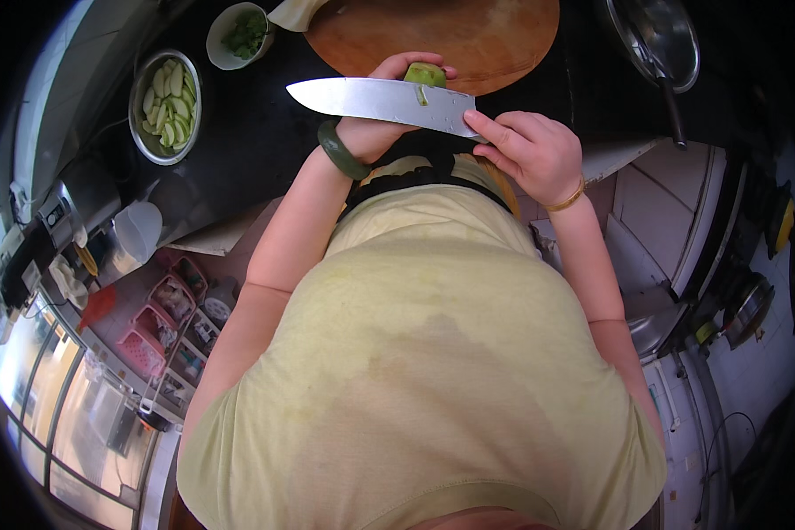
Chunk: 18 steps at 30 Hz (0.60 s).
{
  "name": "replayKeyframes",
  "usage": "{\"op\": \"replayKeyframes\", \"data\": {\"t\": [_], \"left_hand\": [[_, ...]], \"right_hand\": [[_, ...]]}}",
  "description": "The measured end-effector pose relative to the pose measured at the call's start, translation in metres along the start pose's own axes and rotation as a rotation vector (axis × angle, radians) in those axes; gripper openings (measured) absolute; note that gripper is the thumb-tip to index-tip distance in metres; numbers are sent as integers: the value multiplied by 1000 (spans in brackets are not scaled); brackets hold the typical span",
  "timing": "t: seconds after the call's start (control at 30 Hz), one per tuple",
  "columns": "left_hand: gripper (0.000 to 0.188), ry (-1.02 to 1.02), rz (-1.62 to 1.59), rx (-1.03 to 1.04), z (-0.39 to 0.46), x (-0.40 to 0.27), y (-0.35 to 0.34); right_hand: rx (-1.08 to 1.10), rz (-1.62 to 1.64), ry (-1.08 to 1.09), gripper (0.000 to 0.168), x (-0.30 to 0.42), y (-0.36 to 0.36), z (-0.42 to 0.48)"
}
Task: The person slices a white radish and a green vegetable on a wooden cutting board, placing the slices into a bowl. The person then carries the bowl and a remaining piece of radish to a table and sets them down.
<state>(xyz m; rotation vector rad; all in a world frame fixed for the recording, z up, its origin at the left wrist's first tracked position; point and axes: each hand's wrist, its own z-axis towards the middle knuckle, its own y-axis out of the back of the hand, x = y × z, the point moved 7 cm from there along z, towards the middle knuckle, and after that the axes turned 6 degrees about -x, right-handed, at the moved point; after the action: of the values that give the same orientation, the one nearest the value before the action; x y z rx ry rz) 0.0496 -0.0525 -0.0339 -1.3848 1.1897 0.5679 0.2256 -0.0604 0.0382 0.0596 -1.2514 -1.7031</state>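
My left hand (377,129), with a green bangle at its wrist, holds a piece of green vegetable or fruit (425,74) near the front edge of the round wooden cutting board (437,40). In my right hand (533,149) is a broad kitchen knife (377,101); its blade points left, crosses over my left hand and partly covers the green piece. A bit of green peel sticks to the blade. The knife's handle is mostly hidden by my fingers. At the left, a metal bowl (197,116) holds pale green slices.
A white bowl (214,46) of green herbs stands left of the board, beside a pale cloth-like or peel-like thing (294,14). On the right of the dark counter (238,156) lies a metal pan (686,50), its dark handle towards me. Pink baskets (142,351) stand low at the left.
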Motion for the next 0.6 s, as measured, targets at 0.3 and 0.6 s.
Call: {"op": "replayKeyframes", "data": {"t": [0.3,0.6], "left_hand": [[54,41,-63,-57,2,3,-1],[57,-68,179,-115,5,-5,-3]], "right_hand": [[-18,22,-18,44,1,-3,4],[-28,24,-17,44,-1,-6,5]]}}
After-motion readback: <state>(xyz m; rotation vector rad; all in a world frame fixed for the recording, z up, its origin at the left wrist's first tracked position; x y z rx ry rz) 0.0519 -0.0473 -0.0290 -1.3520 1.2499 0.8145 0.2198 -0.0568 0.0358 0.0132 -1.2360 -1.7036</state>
